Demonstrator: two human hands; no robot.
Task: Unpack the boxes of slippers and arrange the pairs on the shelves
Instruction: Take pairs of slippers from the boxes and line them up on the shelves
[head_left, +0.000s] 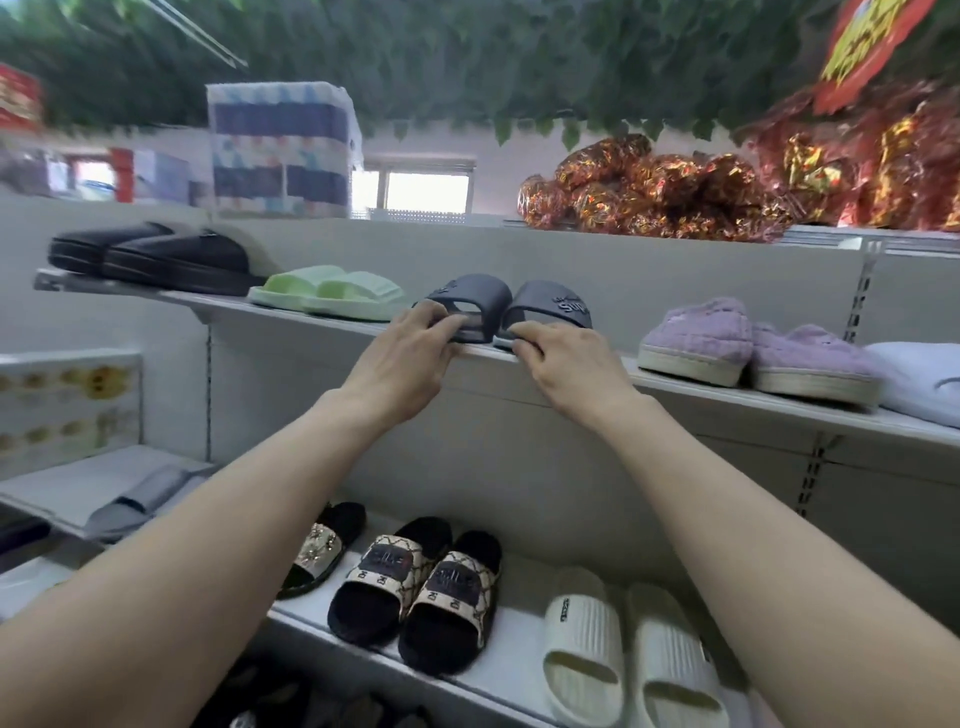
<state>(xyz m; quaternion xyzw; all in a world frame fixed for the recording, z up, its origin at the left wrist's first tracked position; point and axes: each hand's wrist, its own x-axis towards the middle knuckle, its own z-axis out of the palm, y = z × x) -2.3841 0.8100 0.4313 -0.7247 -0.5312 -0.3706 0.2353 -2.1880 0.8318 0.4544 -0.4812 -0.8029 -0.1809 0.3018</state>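
Two white metal shelves hold the footwear: the upper white shelf carries four pairs in a row, and the lower white shelf shows two full pairs plus a single slipper. Above both sits one tall blue-and-white wrapped bale of paper rolls and a heap of red-and-gold foil bags. On the upper shelf, from the left, lie one pair of black padded slippers, one pair of pale green foam slides, one pair of dark grey rubber slides and one pair of lilac fluffy slippers. Below stand one pair of black slides with beige patterned straps, one pair of cream ribbed slides and one black jewelled slipper. The left hand pinches the front edge of the left grey slide; the right hand grips the front of the right one, both at the shelf's front edge.
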